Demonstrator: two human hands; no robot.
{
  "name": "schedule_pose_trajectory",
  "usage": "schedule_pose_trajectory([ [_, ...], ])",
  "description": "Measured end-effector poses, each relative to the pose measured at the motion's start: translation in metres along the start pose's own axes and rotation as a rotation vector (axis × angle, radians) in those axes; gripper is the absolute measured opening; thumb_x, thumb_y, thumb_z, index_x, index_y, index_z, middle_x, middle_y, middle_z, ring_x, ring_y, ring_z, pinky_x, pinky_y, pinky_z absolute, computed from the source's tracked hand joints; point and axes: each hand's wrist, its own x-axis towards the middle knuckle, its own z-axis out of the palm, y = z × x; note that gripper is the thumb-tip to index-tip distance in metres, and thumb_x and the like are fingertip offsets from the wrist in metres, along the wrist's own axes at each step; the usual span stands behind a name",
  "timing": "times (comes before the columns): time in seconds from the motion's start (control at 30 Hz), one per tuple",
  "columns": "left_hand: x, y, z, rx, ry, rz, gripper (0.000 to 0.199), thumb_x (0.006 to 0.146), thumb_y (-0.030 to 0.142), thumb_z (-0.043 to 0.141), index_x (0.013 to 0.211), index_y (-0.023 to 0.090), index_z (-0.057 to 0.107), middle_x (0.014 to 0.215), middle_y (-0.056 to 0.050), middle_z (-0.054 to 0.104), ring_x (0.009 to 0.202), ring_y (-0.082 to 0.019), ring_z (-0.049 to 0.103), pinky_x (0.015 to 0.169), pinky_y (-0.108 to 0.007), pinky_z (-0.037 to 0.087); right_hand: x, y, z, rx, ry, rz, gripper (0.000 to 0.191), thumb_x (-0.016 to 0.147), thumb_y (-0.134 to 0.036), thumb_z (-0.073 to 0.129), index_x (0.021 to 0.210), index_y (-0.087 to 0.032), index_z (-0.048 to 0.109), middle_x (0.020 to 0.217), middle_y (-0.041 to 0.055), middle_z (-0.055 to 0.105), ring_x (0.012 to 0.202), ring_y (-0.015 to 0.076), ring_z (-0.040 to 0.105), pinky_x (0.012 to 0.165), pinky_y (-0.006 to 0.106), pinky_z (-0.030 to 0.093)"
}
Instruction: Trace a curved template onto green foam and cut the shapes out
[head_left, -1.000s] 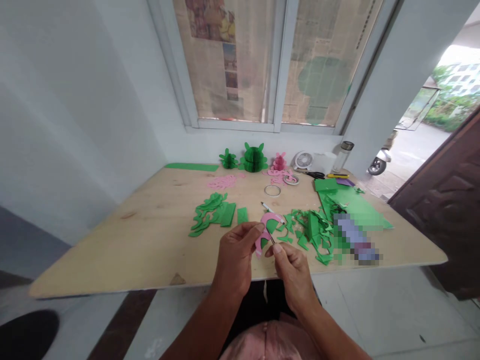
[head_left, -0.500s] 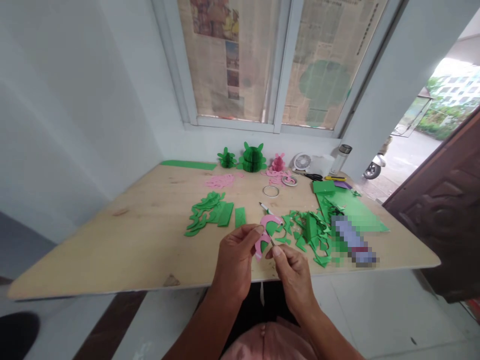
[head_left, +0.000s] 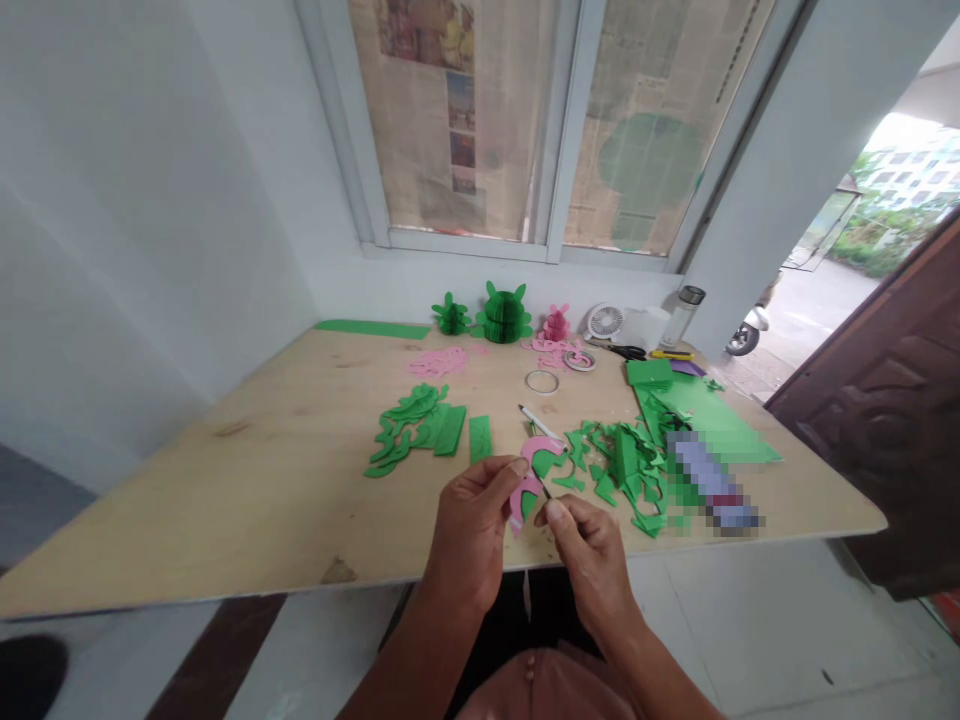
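My left hand pinches a curved pink paper piece between thumb and fingers, above the table's front edge. Close on the right, my right hand is closed around a thin dark tool, whose tip reaches the pink paper. The kind of tool is too small to make out. Behind the pink piece lies a white pen. A green paper strip rests just beyond my left hand.
Green scraps lie right of my hands, beside a blurred bluish object. Green cut shapes are on the left. Paper figures, a small fan and a bottle stand at the back.
The tool's tip has moved slightly up and left on the pink paper, and my right hand sits a little lower. The view has shifted slightly.
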Motion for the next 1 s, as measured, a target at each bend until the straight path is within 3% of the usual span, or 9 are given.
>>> schedule_pose_trajectory([
  [0.5, 0.008, -0.005, -0.002, -0.129, -0.011, -0.051, 0.015, 0.053, 0.016, 0.081, 0.062, 0.014, 0.068, 0.06, 0.001, 0.064, 0.061, -0.008, 0.055, 0.064, -0.019, 0.044, 0.002, 0.005, 0.0, -0.02, 0.001, 0.017, 0.04, 0.086, -0.044, 0.05, 0.063, -0.015, 0.066, 0.056, -0.0005, 0.049, 0.056, 0.0131, 0.043, 0.051, 0.023, 0.034],
  [1.0, 0.007, -0.011, 0.001, -0.122, 0.019, -0.058, 0.015, 0.054, 0.018, 0.08, 0.062, 0.014, 0.068, 0.059, 0.002, 0.062, 0.058, -0.008, 0.052, 0.058, -0.02, 0.042, 0.007, 0.003, 0.005, 0.021, 0.002, 0.022, 0.037, 0.086, -0.043, 0.049, 0.061, -0.017, 0.057, 0.058, -0.0016, 0.044, 0.058, 0.0134, 0.039, 0.053, 0.024, 0.031],
])
